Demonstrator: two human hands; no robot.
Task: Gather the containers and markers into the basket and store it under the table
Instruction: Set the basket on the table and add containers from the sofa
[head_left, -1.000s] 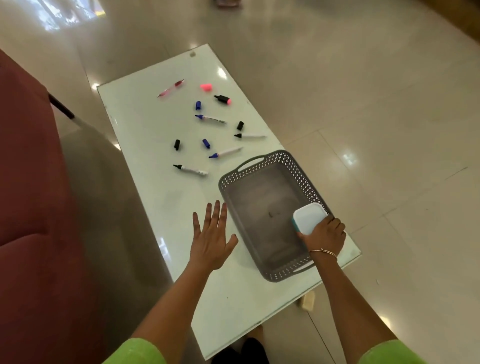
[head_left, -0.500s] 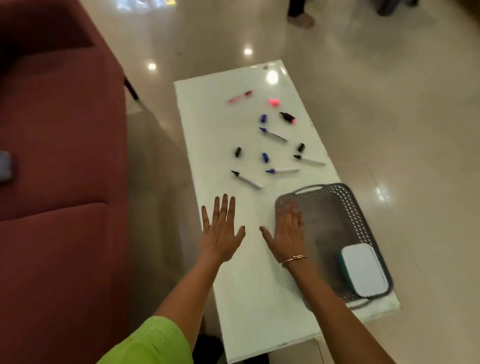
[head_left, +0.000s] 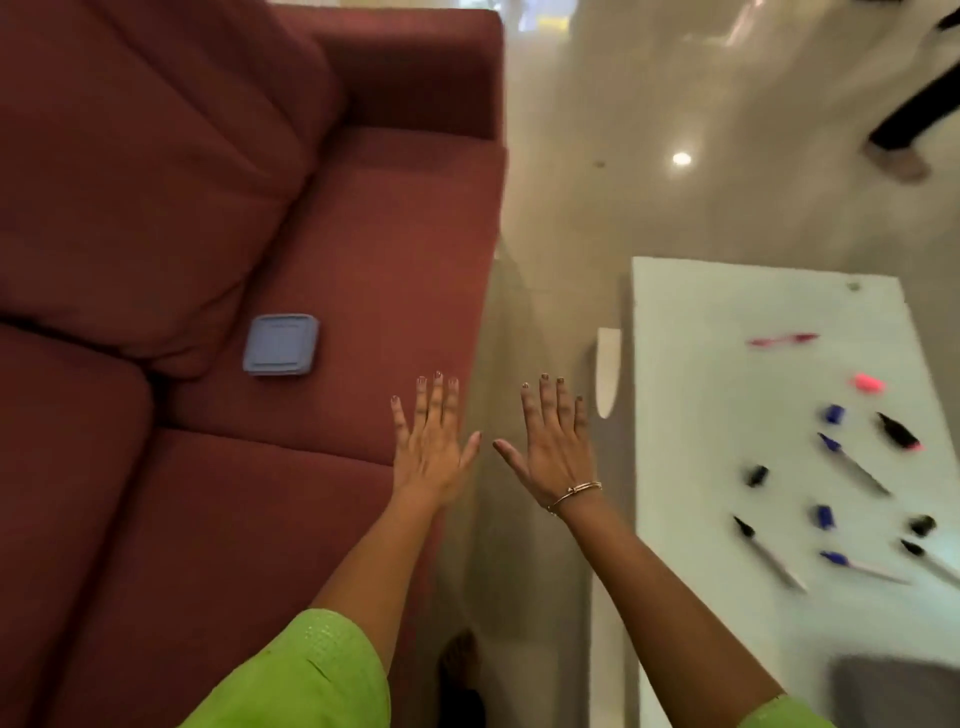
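Observation:
A flat blue container (head_left: 281, 344) with its lid on lies on the red sofa's seat cushion, left of and beyond my hands. My left hand (head_left: 432, 441) is open and empty, fingers spread, over the sofa's front edge. My right hand (head_left: 556, 441), with a bracelet at the wrist, is open and empty over the floor gap between sofa and table. Several markers and loose caps lie scattered on the white table (head_left: 696, 415) at the right, among them a blue marker (head_left: 852, 470) and a pink marker (head_left: 782, 340). A corner of the grey basket (head_left: 893, 691) shows at the bottom right.
The red sofa (head_left: 208, 208) fills the left half of the view. Glossy floor runs between sofa and table. Another person's leg and foot (head_left: 904, 150) are at the top right. My own foot (head_left: 460, 670) shows below.
The view has swung left from the table to the sofa. My right hand has left the basket, where the white container stayed, and both hands now hover open side by side near the sofa.

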